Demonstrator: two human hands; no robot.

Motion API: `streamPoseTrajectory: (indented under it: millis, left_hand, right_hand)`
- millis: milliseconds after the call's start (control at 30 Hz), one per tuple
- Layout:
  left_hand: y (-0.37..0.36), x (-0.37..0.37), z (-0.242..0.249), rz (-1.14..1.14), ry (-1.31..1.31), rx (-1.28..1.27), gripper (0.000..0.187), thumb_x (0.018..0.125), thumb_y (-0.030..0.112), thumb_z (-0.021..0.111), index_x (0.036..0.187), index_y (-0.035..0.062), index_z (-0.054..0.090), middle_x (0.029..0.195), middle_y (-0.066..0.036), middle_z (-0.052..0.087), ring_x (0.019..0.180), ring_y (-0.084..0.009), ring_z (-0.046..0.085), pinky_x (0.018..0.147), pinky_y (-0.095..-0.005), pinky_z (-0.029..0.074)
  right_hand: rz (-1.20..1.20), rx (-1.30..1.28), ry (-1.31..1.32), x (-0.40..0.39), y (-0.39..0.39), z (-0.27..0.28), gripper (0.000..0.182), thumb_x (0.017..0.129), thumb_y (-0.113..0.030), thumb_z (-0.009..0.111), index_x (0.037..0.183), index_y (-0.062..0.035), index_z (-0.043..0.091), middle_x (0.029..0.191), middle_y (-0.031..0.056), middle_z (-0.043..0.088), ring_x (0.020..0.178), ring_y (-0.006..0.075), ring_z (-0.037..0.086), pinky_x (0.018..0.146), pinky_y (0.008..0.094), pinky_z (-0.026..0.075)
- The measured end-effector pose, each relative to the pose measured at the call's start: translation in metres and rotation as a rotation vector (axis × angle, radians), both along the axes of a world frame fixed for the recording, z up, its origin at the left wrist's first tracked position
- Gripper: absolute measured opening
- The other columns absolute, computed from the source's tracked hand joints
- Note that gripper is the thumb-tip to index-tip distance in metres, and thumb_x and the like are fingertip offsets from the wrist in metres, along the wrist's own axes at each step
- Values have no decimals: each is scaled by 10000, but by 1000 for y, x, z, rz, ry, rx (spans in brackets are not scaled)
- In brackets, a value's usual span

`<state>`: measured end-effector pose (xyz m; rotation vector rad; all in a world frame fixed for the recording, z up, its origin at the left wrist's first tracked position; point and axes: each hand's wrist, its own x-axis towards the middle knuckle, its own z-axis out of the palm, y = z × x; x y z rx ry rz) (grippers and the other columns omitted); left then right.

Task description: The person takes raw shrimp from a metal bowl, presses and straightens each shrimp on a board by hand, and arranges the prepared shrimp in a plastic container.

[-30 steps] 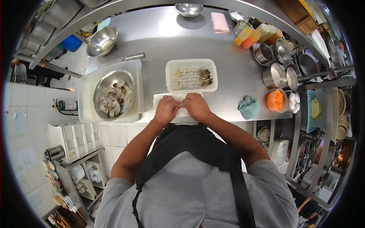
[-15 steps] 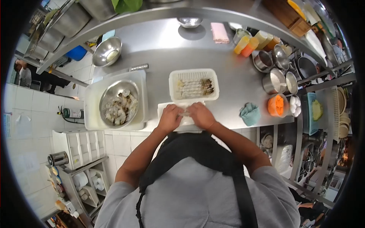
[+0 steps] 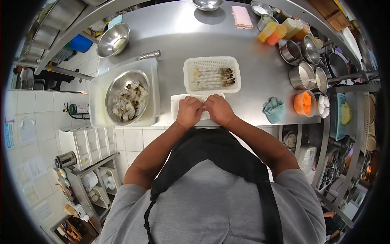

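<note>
My left hand (image 3: 189, 110) and my right hand (image 3: 218, 110) meet at the table's front edge, fingers curled and pinched together. Between them shows a bit of a pale, greyish piece that looks like a shrimp (image 3: 205, 115), mostly covered by the fingers. Under the hands lies a flat white board or folded cloth (image 3: 174, 107). Just beyond is a white perforated basket (image 3: 191, 61), where straightened, peeled shrimp (image 3: 213, 78) lie side by side, dark tails to the right. At left, a steel bowl (image 3: 115, 85) of loose shrimp (image 3: 131, 103) leans in a translucent plastic tub (image 3: 97, 103).
A metal-handled tool (image 3: 149, 55) lies behind the tub, near another steel bowl (image 3: 113, 40). To the right are a green cloth (image 3: 274, 110), a container of orange pieces (image 3: 302, 103), steel pots (image 3: 301, 75) and sauce bottles (image 3: 277, 34). A pink cloth (image 3: 242, 17) lies farther back.
The whole view has shifted, with the table appearing higher. My hands have drawn closer together, and the fingers now cover more of the pale piece between them.
</note>
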<state>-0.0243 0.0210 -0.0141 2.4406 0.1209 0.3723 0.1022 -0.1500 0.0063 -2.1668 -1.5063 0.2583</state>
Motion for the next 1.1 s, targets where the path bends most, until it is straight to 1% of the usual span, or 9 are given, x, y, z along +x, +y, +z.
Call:
streamPoseTrajectory:
  millis: [233,333,400,467,500,667,900,1000,1100]
  left_hand:
    - [-2,3,7,15,99,70,90,847,147,816,928,117,793,973,-55,709,1037,-328,670,876,-516,493]
    - [1,3,9,1,141,105,98,855,163,813,945,123,801,994,-56,720,1064,-331,674,886,-522,501]
    - [0,3,19,7,167,95,122,861,173,822,974,125,816,1046,-61,748,1090,-336,681,903,-531,517]
    - [-7,3,29,67,95,42,124,865,172,827,978,121,819,1050,-68,760,1088,-338,685,910,-532,519]
    - [-11,2,28,101,65,9,125,867,172,829,980,120,821,1053,-71,766,1087,-339,686,914,-532,521]
    - [-10,4,-4,49,35,-17,122,865,147,831,980,112,813,1001,-76,763,1066,-328,684,909,-520,510]
    - [-15,3,-1,49,-14,122,116,855,141,836,965,120,804,993,-42,748,1057,-288,675,882,-478,472]
    - [-14,3,0,47,87,206,122,867,161,830,984,129,812,1018,-24,750,1087,-279,669,908,-487,463]
    - [-16,2,7,68,96,127,152,883,200,826,1017,130,814,1054,-29,753,1128,-285,661,930,-495,455]
  right_hand:
    - [-7,-55,-27,-2,3,-7,97,912,-114,677,963,-63,742,1022,111,674,1082,336,648,932,485,534]
    - [25,-94,-5,2,5,-3,97,912,-117,706,979,-57,744,1057,119,681,1105,351,643,966,495,537]
    - [38,-3,30,7,-3,4,105,911,-119,731,993,-55,747,1072,125,688,1112,362,643,983,497,541]
    - [42,44,63,10,-7,7,115,910,-119,751,1004,-52,751,1079,131,694,1114,369,646,992,498,543]
    - [42,47,72,11,-8,9,119,910,-118,758,1008,-51,752,1078,133,696,1112,371,648,994,498,545]
    - [45,-23,87,11,-3,1,123,907,-110,753,1013,-47,752,1065,134,699,1098,367,656,996,488,544]
    - [46,-88,-7,6,0,-1,103,923,-115,725,1000,-51,747,1068,127,701,1106,346,664,979,473,548]
    - [62,-49,11,9,1,-2,101,927,-131,727,992,-55,743,1057,123,695,1121,342,658,989,471,532]
    - [16,1,-43,10,-15,9,106,930,-146,731,989,-59,741,1048,115,687,1136,338,643,1003,473,506]
